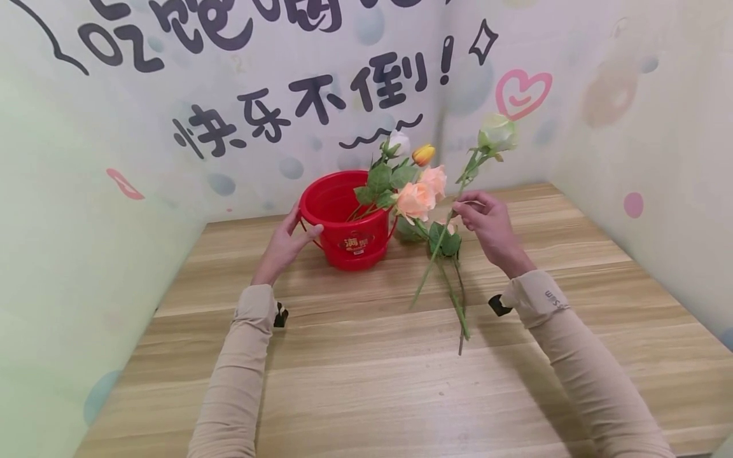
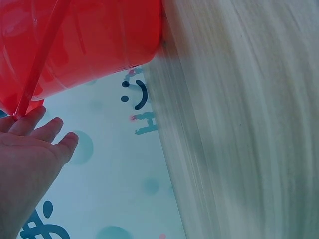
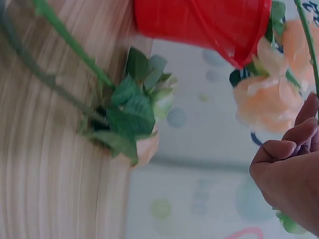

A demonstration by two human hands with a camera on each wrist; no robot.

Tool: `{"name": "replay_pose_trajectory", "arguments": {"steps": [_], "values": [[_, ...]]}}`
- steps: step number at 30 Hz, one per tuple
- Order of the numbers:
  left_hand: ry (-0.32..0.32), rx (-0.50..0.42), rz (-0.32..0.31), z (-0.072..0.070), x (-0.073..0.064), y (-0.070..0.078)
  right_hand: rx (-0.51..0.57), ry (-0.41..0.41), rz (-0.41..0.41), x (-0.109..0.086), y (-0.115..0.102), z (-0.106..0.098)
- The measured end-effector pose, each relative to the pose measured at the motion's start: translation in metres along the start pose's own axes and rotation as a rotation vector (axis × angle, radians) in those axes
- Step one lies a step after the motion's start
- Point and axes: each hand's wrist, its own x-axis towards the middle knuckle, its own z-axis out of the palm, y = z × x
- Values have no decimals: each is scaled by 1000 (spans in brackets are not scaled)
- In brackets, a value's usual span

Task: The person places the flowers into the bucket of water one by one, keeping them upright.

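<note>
A red plastic bucket (image 1: 357, 240) stands near the back of the table. My left hand (image 1: 286, 247) touches its left side near the rim, fingers fairly straight and thumb toward the front; the left wrist view shows the fingers beside the bucket's handle (image 2: 42, 55). With thumb and fingers, my right hand (image 1: 487, 226) pinches the stem of a pale green rose (image 1: 497, 133), held tilted right of the bucket, bloom up. Leaning out of the bucket are peach roses (image 1: 416, 200), a yellow-orange tulip (image 1: 424, 154) and a white flower (image 1: 399, 143).
On the table (image 1: 355, 381), right of the bucket, lie flower stems (image 1: 455, 302) pointing toward me. Their leaves (image 3: 132, 112), a peach bloom (image 3: 148, 148) and a pale green bloom (image 3: 163, 99) rest near the back wall (image 1: 269, 172). Side walls flank the table.
</note>
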Motion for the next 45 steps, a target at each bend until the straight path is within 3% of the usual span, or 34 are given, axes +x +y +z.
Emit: {"name": "replay_pose_trajectory", "arguments": {"steps": [10, 17, 21, 25, 32, 45], "values": [[-10, 9, 9, 1, 3, -2, -19, -16, -12, -7, 1, 34], [14, 16, 40, -1, 20, -32, -42, 4, -62, -11, 1, 53], [22, 39, 46, -2, 22, -36, -51, 27, -81, -14, 1, 64], [14, 27, 41, -2, 20, -32, -19, 47, -111, -15, 3, 74], [-1, 30, 31, -1, 3, -3, 39, 97, -154, -10, 6, 87], [-1, 25, 20, -1, -1, 0, 37, 308, -119, 3, 10, 96]]}}
